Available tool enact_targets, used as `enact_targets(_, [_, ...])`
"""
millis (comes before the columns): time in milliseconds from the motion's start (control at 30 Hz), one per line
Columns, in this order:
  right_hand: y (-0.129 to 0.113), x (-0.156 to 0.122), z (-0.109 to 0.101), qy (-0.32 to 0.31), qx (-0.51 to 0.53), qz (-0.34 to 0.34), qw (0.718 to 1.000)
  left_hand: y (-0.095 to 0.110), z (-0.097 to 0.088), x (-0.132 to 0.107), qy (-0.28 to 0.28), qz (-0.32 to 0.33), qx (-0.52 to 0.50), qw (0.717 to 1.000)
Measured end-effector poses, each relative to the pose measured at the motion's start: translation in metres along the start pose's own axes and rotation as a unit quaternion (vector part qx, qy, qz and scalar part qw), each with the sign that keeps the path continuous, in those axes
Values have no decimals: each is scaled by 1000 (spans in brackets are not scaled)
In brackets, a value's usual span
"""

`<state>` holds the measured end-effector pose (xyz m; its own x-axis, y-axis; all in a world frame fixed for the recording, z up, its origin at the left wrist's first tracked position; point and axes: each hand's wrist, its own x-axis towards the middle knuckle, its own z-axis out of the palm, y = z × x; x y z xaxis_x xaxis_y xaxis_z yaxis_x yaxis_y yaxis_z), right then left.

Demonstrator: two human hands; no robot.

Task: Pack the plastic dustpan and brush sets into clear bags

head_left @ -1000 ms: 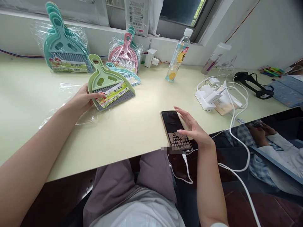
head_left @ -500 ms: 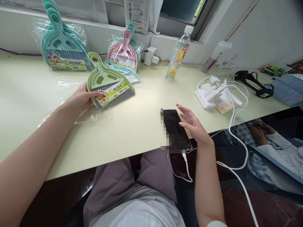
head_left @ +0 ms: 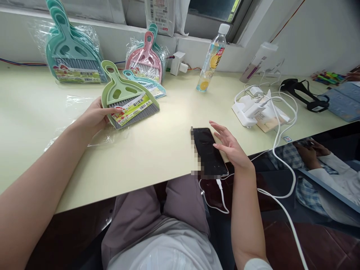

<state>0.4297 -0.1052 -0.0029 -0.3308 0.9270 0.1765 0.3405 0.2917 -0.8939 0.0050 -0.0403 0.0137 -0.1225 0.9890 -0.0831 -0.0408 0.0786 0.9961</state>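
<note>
My left hand (head_left: pixel 95 117) grips a green dustpan and brush set (head_left: pixel 126 89) by its left side, with the thumb lying over the printed label. The brush, with grey bristles, is nested in the pan. Beneath my left wrist lies a clear plastic bag (head_left: pixel 73 102). My right hand (head_left: pixel 229 146) rests beside a dark phone (head_left: pixel 209 152) at the table's front edge, fingers stretched and apart, the thumb over the screen's right border. A white cable (head_left: pixel 219 184) runs from the phone's lower end. Part of the phone's left side is blurred out by blocks.
Wrapped teal dustpan sets (head_left: pixel 71 52) and a pink set (head_left: pixel 146 56) lean at the wall, a light blue set (head_left: pixel 150 87) before them. A drink bottle (head_left: pixel 212 60), a power strip (head_left: pixel 244 114) and a black strap device (head_left: pixel 303 95) stand rightward. Another person's hands (head_left: pixel 312 152) show at right.
Both hands keep their places on the dustpan set and beside the phone. The whole view has shifted slightly, with the background things appearing a little higher.
</note>
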Motion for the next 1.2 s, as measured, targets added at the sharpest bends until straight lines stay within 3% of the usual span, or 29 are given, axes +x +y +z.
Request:
enact_targets(300, [4, 0, -1, 11, 18, -13, 1000, -2, -1, 2, -7, 10, -7, 1000])
enact_targets(733, [-11, -15, -4, -55, 2, -4, 998, -4, -4, 4, -16, 18, -9, 1000])
enact_targets(1200, [-6, -25, -7, -79, -13, -30, 996, -5, -5, 8, -4, 42, -16, 999])
